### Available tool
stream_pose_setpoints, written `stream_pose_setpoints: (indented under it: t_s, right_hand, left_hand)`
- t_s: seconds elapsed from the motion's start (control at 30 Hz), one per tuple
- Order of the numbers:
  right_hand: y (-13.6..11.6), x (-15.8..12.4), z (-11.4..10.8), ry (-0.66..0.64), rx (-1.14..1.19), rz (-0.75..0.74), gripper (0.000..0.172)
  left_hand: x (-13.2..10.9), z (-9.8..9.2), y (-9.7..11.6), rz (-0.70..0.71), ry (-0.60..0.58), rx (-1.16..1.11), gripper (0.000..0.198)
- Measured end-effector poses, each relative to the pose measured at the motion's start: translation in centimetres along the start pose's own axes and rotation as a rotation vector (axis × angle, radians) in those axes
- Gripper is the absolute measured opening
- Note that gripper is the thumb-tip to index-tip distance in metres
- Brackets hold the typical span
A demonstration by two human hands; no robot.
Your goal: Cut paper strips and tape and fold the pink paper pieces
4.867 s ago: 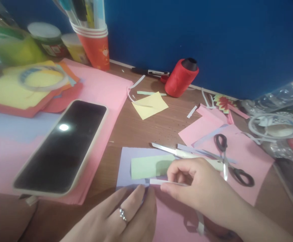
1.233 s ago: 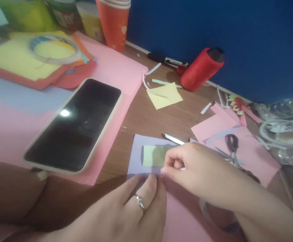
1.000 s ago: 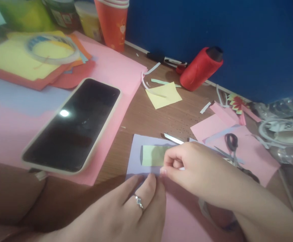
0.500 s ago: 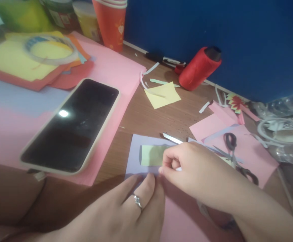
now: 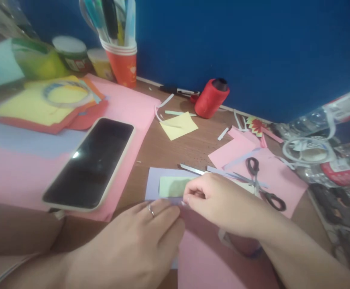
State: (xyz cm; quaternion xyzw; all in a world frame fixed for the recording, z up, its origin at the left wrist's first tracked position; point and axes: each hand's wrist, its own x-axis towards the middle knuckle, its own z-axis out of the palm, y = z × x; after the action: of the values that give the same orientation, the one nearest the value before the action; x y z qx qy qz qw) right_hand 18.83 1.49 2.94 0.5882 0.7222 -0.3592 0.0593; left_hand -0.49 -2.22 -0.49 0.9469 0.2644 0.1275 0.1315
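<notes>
A purple sheet of paper [image 5: 153, 184] lies before me with a light green paper rectangle [image 5: 171, 186] on top of it. My left hand [image 5: 141, 233], wearing a ring, bears down on the sheet's near part with bent fingers held together; its thumb is hidden. Just beside those fingertips, my right hand [image 5: 205, 196] is closed in a pinch at the near edge of the green rectangle. What the pinch holds is hidden, though a small whitish bit shows below it. A pink sheet [image 5: 205, 257] extends under the right forearm. Scissors [image 5: 256, 180] rest right of that hand.
A phone [image 5: 90, 164] lies on pink paper at left, below a tape roll [image 5: 68, 94] on coloured sheets. Behind stand a red paper cup [image 5: 123, 66] of pens and a red thread spool [image 5: 211, 98]. Paper scraps, a yellow square [image 5: 179, 126] and plastic bottles [image 5: 304, 116] surround the work.
The view has tilted up and shifted right, so the pens in the cup now show. My left fingers are more bent, and both hands stay close together at the purple sheet.
</notes>
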Motion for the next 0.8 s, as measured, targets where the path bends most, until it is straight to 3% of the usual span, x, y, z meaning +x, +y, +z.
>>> stream_pose_setpoints:
  t_s: [0.07, 0.2, 0.27, 0.47, 0.6, 0.67, 0.8]
  right_hand:
    - [0.2, -0.5, -0.4, -0.008, 0.060, -0.023, 0.019]
    - [0.7, -1.8, -0.9, 0.011, 0.220, -0.058, 0.016]
    - [0.8, -2.3, -0.8, 0.041, 0.292, -0.068, 0.016]
    - [-0.2, -2.7, -0.9, 0.131, 0.435, -0.127, 0.024]
    - [-0.4, -2.9, -1.8, 0.313, 0.450, -0.232, 0.023]
    - [0.1, -3.1, -2.0, 0.333, 0.527, -0.246, 0.027]
    - [1.2, -3.3, -1.6, 0.360, 0.638, -0.223, 0.034]
  left_hand:
    - [0.6, -1.0, -0.4, -0.187, -0.019, -0.177, 0.016]
    - [2.1, -2.2, -0.8, -0.706, -0.128, -0.625, 0.019]
    - [2.7, -2.3, -0.8, -0.794, -0.144, -0.794, 0.023]
    - [3.6, -2.6, -0.9, -0.814, 0.050, -0.802, 0.022]
    - [5.2, -4.6, -1.0, -0.748, 0.138, -0.671, 0.021]
    - [5.9, -5.3, -1.0, -0.699, 0.157, -0.630, 0.021]
    - [6.8, -4.8, -1.5, -0.617, 0.227, -0.649, 0.020]
